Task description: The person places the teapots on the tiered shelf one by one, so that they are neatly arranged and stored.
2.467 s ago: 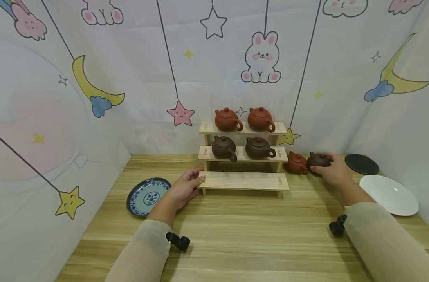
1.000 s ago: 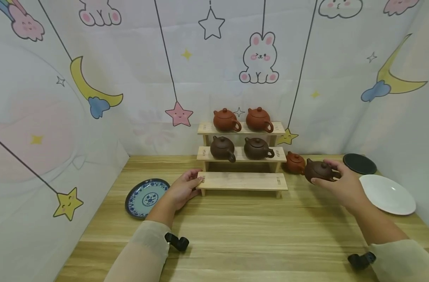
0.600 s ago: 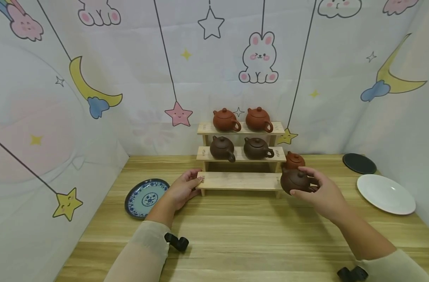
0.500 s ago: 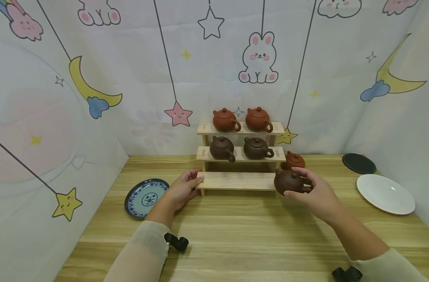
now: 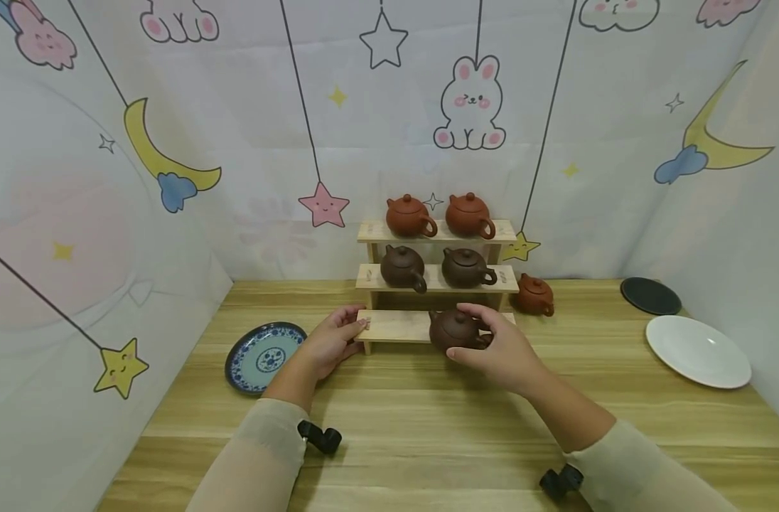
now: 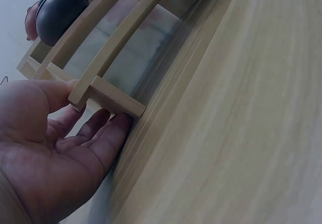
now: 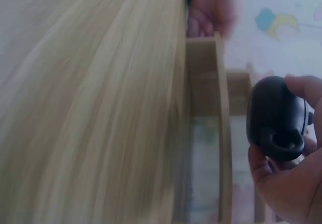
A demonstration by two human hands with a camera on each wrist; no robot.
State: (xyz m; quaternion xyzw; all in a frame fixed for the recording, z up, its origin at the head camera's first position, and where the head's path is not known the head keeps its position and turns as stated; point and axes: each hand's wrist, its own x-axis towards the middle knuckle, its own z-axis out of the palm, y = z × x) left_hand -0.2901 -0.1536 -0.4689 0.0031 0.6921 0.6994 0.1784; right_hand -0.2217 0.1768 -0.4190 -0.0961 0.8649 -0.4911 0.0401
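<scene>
My right hand [image 5: 501, 352] holds a dark brown teapot [image 5: 452, 332] by its sides, thumb in front and fingers behind. This teapot is over the right part of the lowest step of a three-step wooden display stand [image 5: 392, 326]; the right wrist view shows it raised beyond the lowest board. At the stand's left end, my left hand [image 5: 330, 345] grips the lowest step. In the left wrist view its thumb lies against the board end, with fingers [image 6: 103, 138] by the leg. Two red-brown teapots [image 5: 407, 217] occupy the top step, two dark ones [image 5: 464, 268] the middle.
Right of the stand, another red-brown teapot [image 5: 534, 294] sits on the wooden table [image 5: 415, 441]. Farther right lie a black round plate [image 5: 650, 296] and a white plate [image 5: 698, 352]. A blue-patterned plate [image 5: 268, 359] is beside my left forearm. A printed cloth hangs behind.
My right hand has lifted the dark teapot from the table beside the red-brown one and carried it left over the lowest step. My left hand has stayed on the stand.
</scene>
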